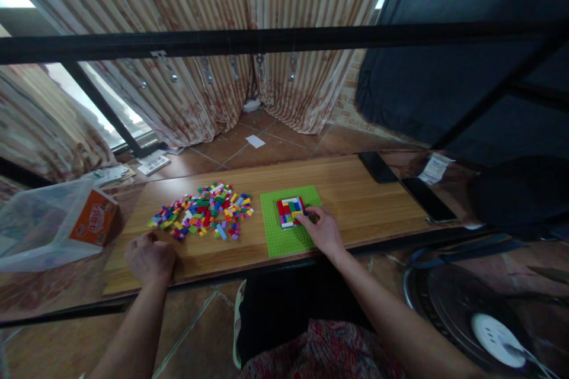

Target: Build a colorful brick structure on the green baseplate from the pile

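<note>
I read the plate [269, 234] as lime green. I register the build [288, 211] in red, white, blue, yellow and green. The pile [202, 213] mixes red, orange, yellow, green, blue, purple and white. I log the board [360, 204] as wood-grained brown, 2 phones [377, 167] as black, the label [94, 217] as orange with white print, and the curtains [200, 3] as striped beige and reddish brown.
</note>
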Tool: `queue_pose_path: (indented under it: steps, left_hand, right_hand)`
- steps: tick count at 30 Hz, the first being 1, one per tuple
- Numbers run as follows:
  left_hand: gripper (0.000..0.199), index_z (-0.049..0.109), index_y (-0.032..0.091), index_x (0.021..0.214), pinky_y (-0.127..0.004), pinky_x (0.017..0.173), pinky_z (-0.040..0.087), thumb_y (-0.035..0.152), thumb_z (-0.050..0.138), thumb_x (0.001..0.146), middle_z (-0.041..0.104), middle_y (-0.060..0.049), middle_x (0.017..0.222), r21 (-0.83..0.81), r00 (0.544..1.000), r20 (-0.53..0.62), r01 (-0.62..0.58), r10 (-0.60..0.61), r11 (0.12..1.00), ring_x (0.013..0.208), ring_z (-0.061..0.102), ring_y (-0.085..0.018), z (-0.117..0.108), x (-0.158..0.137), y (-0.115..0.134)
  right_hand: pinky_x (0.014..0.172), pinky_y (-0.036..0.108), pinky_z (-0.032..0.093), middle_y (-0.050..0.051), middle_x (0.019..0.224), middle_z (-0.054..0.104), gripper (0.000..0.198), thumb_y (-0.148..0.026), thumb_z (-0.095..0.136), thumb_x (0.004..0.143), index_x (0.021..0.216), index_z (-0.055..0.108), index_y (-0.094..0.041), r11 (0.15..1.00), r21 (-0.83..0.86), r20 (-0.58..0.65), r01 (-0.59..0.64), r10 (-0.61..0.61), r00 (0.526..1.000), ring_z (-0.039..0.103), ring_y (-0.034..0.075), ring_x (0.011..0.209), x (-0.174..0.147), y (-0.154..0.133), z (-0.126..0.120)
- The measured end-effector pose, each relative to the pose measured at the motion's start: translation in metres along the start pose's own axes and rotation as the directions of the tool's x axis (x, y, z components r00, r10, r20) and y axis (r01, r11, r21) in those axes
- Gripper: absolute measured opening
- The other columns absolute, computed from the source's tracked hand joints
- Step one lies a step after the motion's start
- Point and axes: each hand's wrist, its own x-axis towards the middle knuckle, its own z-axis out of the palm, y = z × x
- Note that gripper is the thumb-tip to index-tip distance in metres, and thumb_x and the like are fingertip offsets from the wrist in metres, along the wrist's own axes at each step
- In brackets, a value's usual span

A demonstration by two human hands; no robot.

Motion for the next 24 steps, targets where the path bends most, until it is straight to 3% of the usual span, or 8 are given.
queue_pose_path:
  steps: [4,7,9,11,13,17,24]
  left_hand:
    - [0.043,0.060,0.004,0.118,-0.038,0.098,0.043,0.016,0.041,0.081,0.061,-0.018,0.108,-0.126,0.987,-0.162,-0.018,-0.003,0.992,0.110,0.054,-0.028,-0.004,-0.016,0.008]
    - [0.038,0.060,0.011,0.116,-0.036,0.089,0.048,0.025,0.045,0.084,0.060,-0.013,0.111,-0.327,0.972,-0.226,-0.133,0.059,0.936,0.094,0.059,-0.022,-0.007,-0.052,0.044]
    - [0.032,0.061,0.014,0.110,-0.033,0.083,0.050,0.030,0.045,0.086,0.062,-0.009,0.103,-0.500,0.972,-0.106,-0.236,0.211,0.833,0.089,0.059,-0.020,-0.005,-0.083,0.080]
    - [0.028,0.062,0.016,0.105,-0.032,0.081,0.050,0.030,0.047,0.087,0.064,-0.008,0.100,-0.627,0.921,0.037,-0.280,0.387,0.727,0.087,0.060,-0.018,0.002,-0.112,0.116]
    - [0.024,0.062,0.016,0.103,-0.033,0.082,0.050,0.028,0.050,0.086,0.064,-0.009,0.099,-0.675,0.872,0.088,-0.303,0.481,0.673,0.088,0.060,-0.019,0.010,-0.134,0.146]
    - [0.030,0.061,0.016,0.107,-0.042,0.091,0.047,0.030,0.061,0.081,0.063,-0.011,0.101,-0.610,0.840,0.109,-0.366,0.532,0.703,0.099,0.058,-0.024,0.027,-0.151,0.181]
    - [0.036,0.061,0.015,0.110,-0.044,0.094,0.046,0.029,0.065,0.078,0.061,-0.013,0.105,-0.576,0.832,0.160,-0.358,0.531,0.735,0.103,0.057,-0.026,0.043,-0.148,0.202]
  right_hand:
    - [0.073,0.033,0.046,0.007,0.087,0.071,0.035,-0.051,0.057,0.081,0.088,0.070,-0.019,0.996,0.079,0.004,-0.036,0.036,0.999,0.063,0.020,0.078,0.004,0.005,0.000]
    - [0.071,0.032,0.046,0.006,0.086,0.072,0.033,-0.050,0.060,0.078,0.085,0.070,-0.020,0.995,0.068,0.005,-0.072,0.072,0.997,0.063,0.020,0.076,0.008,0.003,0.000]
    - [0.069,0.032,0.045,0.006,0.085,0.072,0.032,-0.050,0.062,0.077,0.083,0.070,-0.020,0.994,0.065,0.016,-0.090,0.089,0.996,0.063,0.020,0.074,0.011,0.001,0.000]
    - [0.067,0.032,0.045,0.006,0.083,0.072,0.031,-0.049,0.063,0.076,0.082,0.071,-0.019,0.992,0.068,0.037,-0.105,0.103,0.994,0.064,0.020,0.074,0.012,-0.001,0.000]
    - [0.069,0.032,0.045,0.007,0.082,0.073,0.030,-0.048,0.064,0.076,0.081,0.070,-0.019,0.991,0.068,0.050,-0.117,0.113,0.992,0.065,0.021,0.076,0.013,-0.003,0.000]
    - [0.071,0.033,0.045,0.006,0.082,0.073,0.027,-0.046,0.064,0.077,0.082,0.070,-0.019,0.988,0.055,0.038,-0.143,0.141,0.989,0.066,0.022,0.078,0.013,-0.005,0.000]
    - [0.072,0.032,0.045,0.006,0.081,0.073,0.025,-0.044,0.063,0.078,0.079,0.070,-0.020,0.981,0.076,0.024,-0.177,0.175,0.984,0.065,0.021,0.078,0.014,-0.007,0.003]
